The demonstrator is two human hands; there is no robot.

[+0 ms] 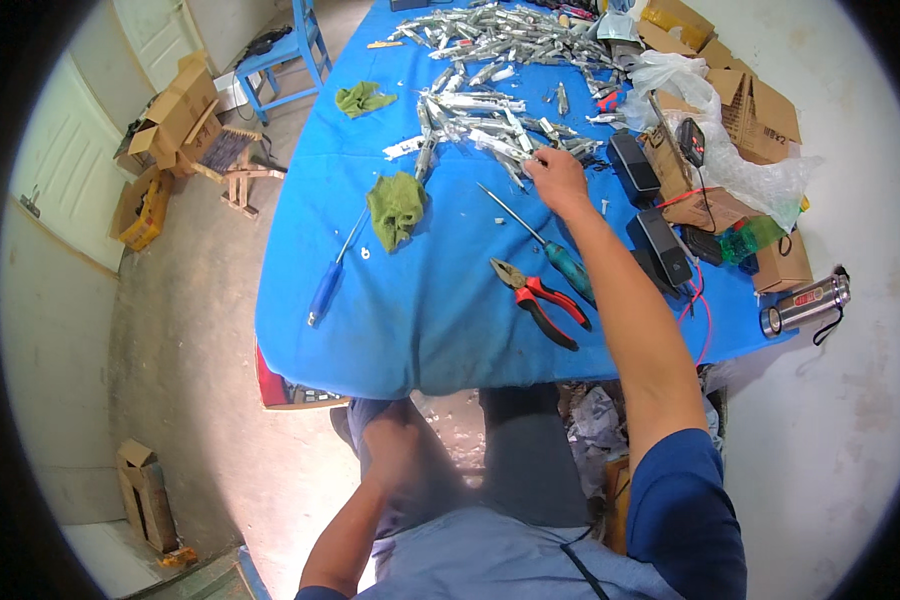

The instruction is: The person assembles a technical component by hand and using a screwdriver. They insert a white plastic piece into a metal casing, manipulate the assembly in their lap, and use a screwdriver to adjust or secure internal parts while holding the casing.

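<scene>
My right hand [558, 180] reaches across the blue-covered table [440, 330] to the near edge of a pile of slim silver and white parts [470, 108]. Its fingers are pinched together at the pile; what they hold, if anything, is too small to make out. Below that hand lie a green-handled screwdriver [564, 270] and pliers [542, 300] with red and black handles. A blue-handled screwdriver [325, 292] rests to the left, beside a crumpled green cloth [397, 210]. My left hand [392, 440] is down at my lap, blurred, with its fingers hidden.
A larger heap of similar parts [510, 35] covers the far end. Along the right edge stand black box-shaped devices [658, 243], cardboard boxes [755, 110], plastic wrap [685, 80] and a steel flask [810, 303]. A blue chair [285, 60] stands at the far left.
</scene>
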